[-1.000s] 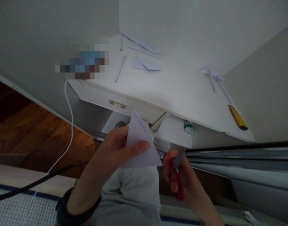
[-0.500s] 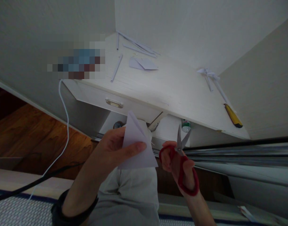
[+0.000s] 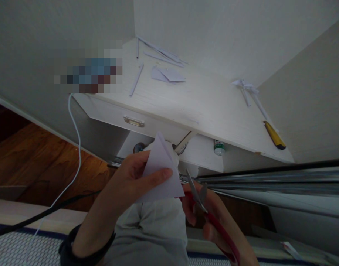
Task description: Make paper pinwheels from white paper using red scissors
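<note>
My left hand (image 3: 141, 179) pinches a folded piece of white paper (image 3: 163, 181) between thumb and fingers, its pointed corner facing up. Just right of the paper, my right hand (image 3: 213, 210) grips a pair of red-handled scissors (image 3: 198, 197). The blades are apart and point up and to the left, close to the paper's right edge without visibly touching it. Part of the scissors' handle loops is hidden by my fingers.
On the white desk (image 3: 208, 107) lie rolled paper sticks (image 3: 136, 80), folded paper (image 3: 169, 75), a paper-stick bundle (image 3: 245, 88) and a yellow-black utility knife (image 3: 274, 136). Under it are an open drawer and a green-white bottle (image 3: 219, 147). A white cable (image 3: 80, 147) hangs at left.
My right hand has lowered and turned the scissors leftward, so the blades now tilt towards the paper. The paper in my left hand has shifted only slightly.
</note>
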A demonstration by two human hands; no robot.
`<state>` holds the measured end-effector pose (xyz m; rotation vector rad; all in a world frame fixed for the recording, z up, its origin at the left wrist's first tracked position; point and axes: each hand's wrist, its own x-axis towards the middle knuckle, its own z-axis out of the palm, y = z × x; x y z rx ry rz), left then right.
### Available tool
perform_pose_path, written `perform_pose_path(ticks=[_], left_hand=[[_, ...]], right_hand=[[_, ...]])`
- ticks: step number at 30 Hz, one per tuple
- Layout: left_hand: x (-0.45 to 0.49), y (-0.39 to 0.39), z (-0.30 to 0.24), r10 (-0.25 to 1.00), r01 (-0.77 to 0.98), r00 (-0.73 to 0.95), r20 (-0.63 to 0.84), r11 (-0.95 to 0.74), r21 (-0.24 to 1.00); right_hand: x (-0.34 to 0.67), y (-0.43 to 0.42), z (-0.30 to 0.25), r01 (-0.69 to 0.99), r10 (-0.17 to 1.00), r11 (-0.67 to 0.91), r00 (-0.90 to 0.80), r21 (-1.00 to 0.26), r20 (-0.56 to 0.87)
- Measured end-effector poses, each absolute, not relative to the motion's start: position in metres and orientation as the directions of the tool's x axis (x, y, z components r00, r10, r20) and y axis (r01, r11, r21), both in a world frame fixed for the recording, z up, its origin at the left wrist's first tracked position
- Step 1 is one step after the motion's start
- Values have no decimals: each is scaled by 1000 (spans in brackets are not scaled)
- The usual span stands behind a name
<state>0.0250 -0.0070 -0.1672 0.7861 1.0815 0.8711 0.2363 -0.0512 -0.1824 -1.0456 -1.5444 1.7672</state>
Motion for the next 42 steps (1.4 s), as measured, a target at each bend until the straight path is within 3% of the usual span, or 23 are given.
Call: perform_pose_path(ticks=[4,9,19,29,42], left_hand=[[24,-7,-167,891,-206,241,-385,434,877],[23,-7,-169,906,-181,264,-330,382,906],[26,-7,-173,885,-10,370,-281,306,952],[33,-7,-168,915,60,297,-274,269,961],[37,-9,-165,960,198,255,-119,68,978]], right_hand=[[238,-49,-184,134,827,-228,-497,-964,-265],[238,-50,-196,69,830,-283,-483,-957,-280],[227,-47,-192,80,870,-256,-415,-963,-266],[221,-47,-188,-54,873,-287,-426,-957,-238],[216,-50,-188,-19,895,-256,-383,-966,-230]])
